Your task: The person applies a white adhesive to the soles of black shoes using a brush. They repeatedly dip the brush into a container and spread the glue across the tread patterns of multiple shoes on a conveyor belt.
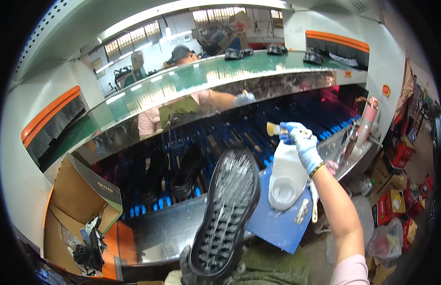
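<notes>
A black shoe sole [224, 209] stands tilted in front of me, its hollow inner side toward me. Whitish wet streaks cover its upper part, and a raised grid fills the lower part. My left hand [185, 260], in what looks like a dark grey glove, holds the sole's lower end; most of its fingers are hidden behind it. Up to the right, my right hand [302, 142], in a pale blue glove, grips a brush [276, 129] with light bristles pointing left, apart from the sole. Below that hand, a white cut-open plastic container [283, 187] rests on a blue board [272, 223].
A second brush [314, 203] and a metal strip [302, 211] lie by the container. Dark shoe parts [187, 171] sit on the slatted conveyor. A cardboard box [78, 190] with scraps is left; a pink bottle [370, 111] stands right. Beyond the green belt [201, 73] is a capped person.
</notes>
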Available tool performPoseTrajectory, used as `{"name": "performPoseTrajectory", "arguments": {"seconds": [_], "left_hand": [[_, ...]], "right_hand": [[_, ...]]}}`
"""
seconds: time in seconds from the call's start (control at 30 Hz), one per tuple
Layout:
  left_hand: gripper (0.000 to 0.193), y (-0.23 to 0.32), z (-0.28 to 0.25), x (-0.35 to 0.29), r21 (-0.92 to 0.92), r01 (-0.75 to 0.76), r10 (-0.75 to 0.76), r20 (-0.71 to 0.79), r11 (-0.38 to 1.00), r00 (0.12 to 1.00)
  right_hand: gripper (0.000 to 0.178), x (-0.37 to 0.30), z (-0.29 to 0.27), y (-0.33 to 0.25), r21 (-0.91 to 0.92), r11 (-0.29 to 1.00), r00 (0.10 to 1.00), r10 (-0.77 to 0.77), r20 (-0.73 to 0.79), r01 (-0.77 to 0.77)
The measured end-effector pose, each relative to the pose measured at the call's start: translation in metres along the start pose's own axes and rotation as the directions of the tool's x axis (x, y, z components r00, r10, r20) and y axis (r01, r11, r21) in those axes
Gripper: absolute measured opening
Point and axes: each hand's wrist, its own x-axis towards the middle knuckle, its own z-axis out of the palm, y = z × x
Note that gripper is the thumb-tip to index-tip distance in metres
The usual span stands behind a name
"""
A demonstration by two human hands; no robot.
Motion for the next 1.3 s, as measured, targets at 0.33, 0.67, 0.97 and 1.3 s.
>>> {"name": "performPoseTrajectory", "arguments": {"seconds": [0.33,0.67,0.97,1.3], "left_hand": [[0.059,0.019,0.154,0.228,0.462,-0.173,0.053,0.261,0.87,0.964],[0.037,0.106,-0.043,0.129,0.868,-0.064,0.597,0.39,-0.492,0.701],[0.014,0.401,-0.272,0.108,0.087,0.83,0.83,-0.042,-0.551,0.556],[0.014,0.41,-0.3,0.111,-0.303,0.633,0.693,-0.165,-0.712,0.702]], "right_hand": [[0.024,0.007,-0.018,0.026,-0.044,0.991,0.992,0.122,-0.016,-0.123],[0.033,0.005,-0.028,0.037,-0.071,0.997,0.988,-0.008,0.154,0.019],[0.034,0.005,-0.021,0.032,-0.2,0.979,0.993,-0.006,0.118,0.03],[0.03,-0.001,-0.03,0.033,-0.252,0.968,0.999,-0.004,0.039,0.014]]}}
